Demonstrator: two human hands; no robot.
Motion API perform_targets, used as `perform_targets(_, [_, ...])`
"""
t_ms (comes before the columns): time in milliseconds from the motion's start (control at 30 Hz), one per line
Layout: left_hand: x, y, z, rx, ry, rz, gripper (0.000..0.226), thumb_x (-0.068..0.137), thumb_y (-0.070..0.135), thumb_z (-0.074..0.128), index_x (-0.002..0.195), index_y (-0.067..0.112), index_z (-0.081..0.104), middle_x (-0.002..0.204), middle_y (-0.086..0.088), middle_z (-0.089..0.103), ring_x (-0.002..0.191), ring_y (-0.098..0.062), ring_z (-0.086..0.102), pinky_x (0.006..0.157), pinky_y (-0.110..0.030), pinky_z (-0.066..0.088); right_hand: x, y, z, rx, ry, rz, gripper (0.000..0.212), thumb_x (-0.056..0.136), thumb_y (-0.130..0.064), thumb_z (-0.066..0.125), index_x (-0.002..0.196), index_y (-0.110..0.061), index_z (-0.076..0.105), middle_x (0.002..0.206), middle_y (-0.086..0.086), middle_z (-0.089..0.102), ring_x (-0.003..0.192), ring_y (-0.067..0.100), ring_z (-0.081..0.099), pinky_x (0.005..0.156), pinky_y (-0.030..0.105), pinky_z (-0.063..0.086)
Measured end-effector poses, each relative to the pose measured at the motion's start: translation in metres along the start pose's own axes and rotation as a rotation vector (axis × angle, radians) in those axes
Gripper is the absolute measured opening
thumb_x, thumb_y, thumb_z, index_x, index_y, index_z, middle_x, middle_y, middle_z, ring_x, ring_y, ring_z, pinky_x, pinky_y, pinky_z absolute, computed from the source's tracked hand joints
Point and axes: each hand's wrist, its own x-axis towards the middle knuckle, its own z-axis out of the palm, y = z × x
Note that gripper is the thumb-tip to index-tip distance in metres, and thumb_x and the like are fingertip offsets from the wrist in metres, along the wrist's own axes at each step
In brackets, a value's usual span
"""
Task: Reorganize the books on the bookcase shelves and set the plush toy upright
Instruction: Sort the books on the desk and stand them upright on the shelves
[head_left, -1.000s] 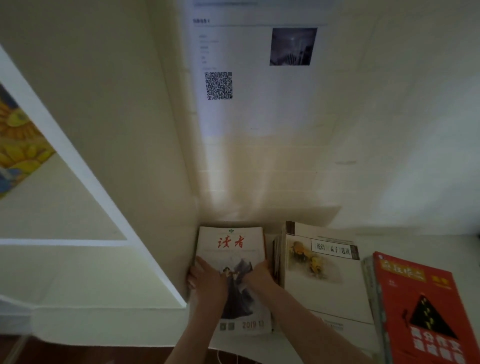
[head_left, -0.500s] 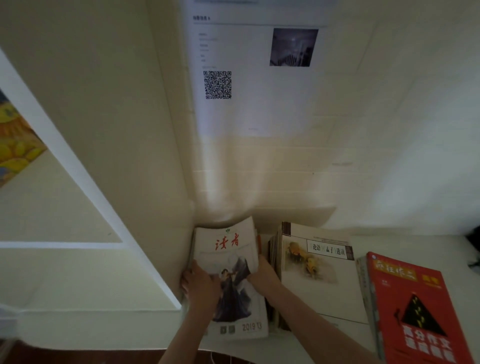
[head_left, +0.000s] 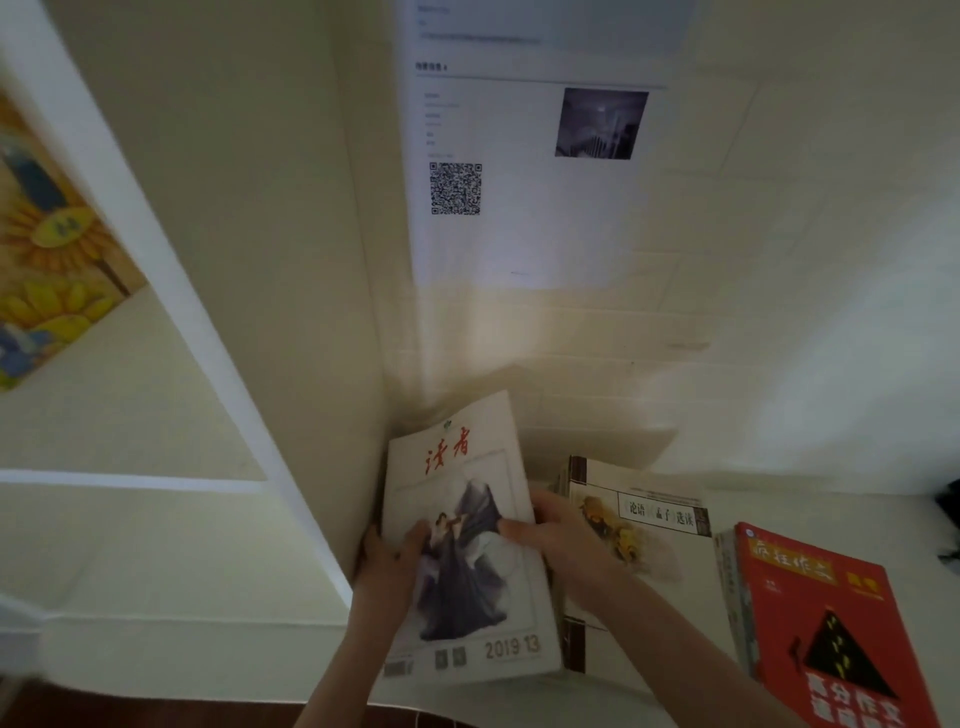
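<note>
Head view, items logged from the task's thing outward.

1. Magazine (head_left: 470, 582), pale cover with a red title and "2019 13". It sits at the left end of the shelf (head_left: 831, 506), in the corner by the bookcase side panel (head_left: 291, 312). I read its top edge as lifted and tilted, with the bottom edge near the shelf front.
2. Left hand (head_left: 387, 564) is clamped on the magazine's left edge, thumb on the cover and fingers behind.
3. Right hand (head_left: 566, 545) is clamped on the right edge, thumb across the cover. Its fingers are tucked between the magazine and the next stack.
4. Cream book (head_left: 660, 519) lies flat on top of a low stack just beside the magazine.
5. Red book (head_left: 826, 613) lies flat, further right on the shelf.
6. Plush toy: not in view.
7. Paper sheet (head_left: 524, 218) with a QR code hangs on the back wall. A sunflower picture (head_left: 57, 260) sits beyond the panel.

Hazards, as I judge them: the magazine is thin and floppy, so it may buckle or slump if I stand it without support. My right knuckles could shove the cream stack askew. The bottom edge sits close to the shelf front, so a loose grip could let it slide off.
</note>
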Motion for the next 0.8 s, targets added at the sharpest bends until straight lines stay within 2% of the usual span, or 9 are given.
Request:
perform_targets(67, [0.002, 0.006, -0.008, -0.003, -0.078, -0.046, 0.067, 0.085, 0.043, 0.064, 0.127, -0.004, 0.043, 0.13, -0.025, 0.05, 0.122, -0.038, 0.048, 0.099, -0.038, 0.037, -0.006, -0.005, -0.015, 0.053, -0.042, -0.029, 0.032, 0.085, -0.001, 0.063, 0.115, -0.014, 0.063, 0.108, 0.009, 0.071, 0.096, 0.027, 0.069, 0.08, 0.041, 0.057])
perform_targets(133, [0.003, 0.013, -0.015, -0.093, -0.129, -0.073, 0.08, 0.076, 0.052, 0.069, 0.129, -0.003, 0.046, 0.132, -0.021, 0.052, 0.123, -0.036, 0.048, 0.104, -0.039, 0.037, -0.011, -0.01, -0.027, 0.1, -0.082, -0.055, 0.041, 0.082, -0.003, 0.066, 0.122, -0.009, 0.061, 0.111, 0.012, 0.07, 0.1, 0.032, 0.067, 0.08, 0.042, 0.056])
perform_targets(267, [-0.01, 0.03, -0.027, -0.252, -0.296, -0.122, 0.101, 0.045, 0.066, 0.08, 0.119, 0.001, 0.059, 0.113, -0.016, 0.066, 0.102, -0.031, 0.063, 0.093, -0.041, 0.051, -0.023, -0.013, -0.039, 0.164, -0.142, -0.098, 0.043, 0.08, -0.005, 0.067, 0.122, -0.013, 0.062, 0.113, 0.012, 0.069, 0.101, 0.032, 0.067, 0.077, 0.038, 0.056])
perform_targets(367, [-0.021, 0.036, -0.034, -0.296, -0.285, -0.051, 0.106, 0.028, 0.068, 0.076, 0.115, 0.011, 0.057, 0.105, -0.01, 0.068, 0.092, -0.028, 0.066, 0.086, -0.043, 0.055, -0.031, -0.011, -0.047, 0.224, -0.175, -0.114, 0.041, 0.082, -0.003, 0.064, 0.121, -0.014, 0.062, 0.115, 0.012, 0.069, 0.102, 0.033, 0.067, 0.074, 0.037, 0.056])
perform_targets(433, [-0.028, 0.04, -0.037, -0.318, -0.235, 0.028, 0.097, 0.036, 0.065, 0.078, 0.117, 0.019, 0.05, 0.106, -0.006, 0.065, 0.094, -0.027, 0.065, 0.085, -0.043, 0.055, -0.034, -0.01, -0.053, 0.245, -0.165, -0.124, 0.042, 0.082, -0.001, 0.064, 0.122, -0.014, 0.062, 0.115, 0.012, 0.068, 0.102, 0.033, 0.067, 0.073, 0.036, 0.056])
perform_targets(467, [-0.033, 0.044, -0.038, -0.32, -0.207, 0.073, 0.087, 0.047, 0.06, 0.082, 0.117, 0.022, 0.047, 0.107, -0.004, 0.063, 0.096, -0.026, 0.063, 0.084, -0.041, 0.054, -0.034, -0.008, -0.056, 0.248, -0.159, -0.135, 0.042, 0.083, -0.001, 0.063, 0.123, -0.014, 0.061, 0.116, 0.012, 0.068, 0.103, 0.033, 0.066, 0.074, 0.037, 0.056])
perform_targets(567, [-0.043, 0.054, -0.038, -0.316, -0.138, 0.215, 0.055, 0.073, 0.031, 0.078, 0.114, 0.025, 0.041, 0.1, 0.003, 0.057, 0.092, -0.02, 0.058, 0.077, -0.032, 0.049, -0.032, -0.001, -0.059, 0.251, -0.128, -0.155, 0.044, 0.084, -0.002, 0.06, 0.126, -0.015, 0.057, 0.12, 0.011, 0.066, 0.107, 0.033, 0.064, 0.078, 0.039, 0.055])
perform_targets(667, [-0.049, 0.057, -0.034, -0.302, -0.126, 0.317, 0.048, 0.079, 0.023, 0.074, 0.113, 0.025, 0.04, 0.099, 0.006, 0.056, 0.094, -0.02, 0.058, 0.072, -0.025, 0.044, -0.026, 0.014, -0.058, 0.287, -0.1, -0.146, 0.056, 0.077, -0.007, 0.072, 0.13, -0.012, 0.055, 0.122, 0.014, 0.065, 0.108, 0.035, 0.063, 0.078, 0.039, 0.055])
perform_targets(800, [-0.052, 0.049, -0.032, -0.321, -0.123, 0.32, 0.046, 0.081, 0.017, 0.072, 0.113, 0.025, 0.04, 0.095, 0.008, 0.056, 0.084, -0.012, 0.057, 0.061, -0.013, 0.042, -0.023, 0.027, -0.05, 0.312, -0.053, -0.138, 0.048, 0.08, 0.001, 0.06, 0.126, -0.012, 0.056, 0.118, 0.011, 0.067, 0.104, 0.03, 0.066, 0.075, 0.035, 0.056])
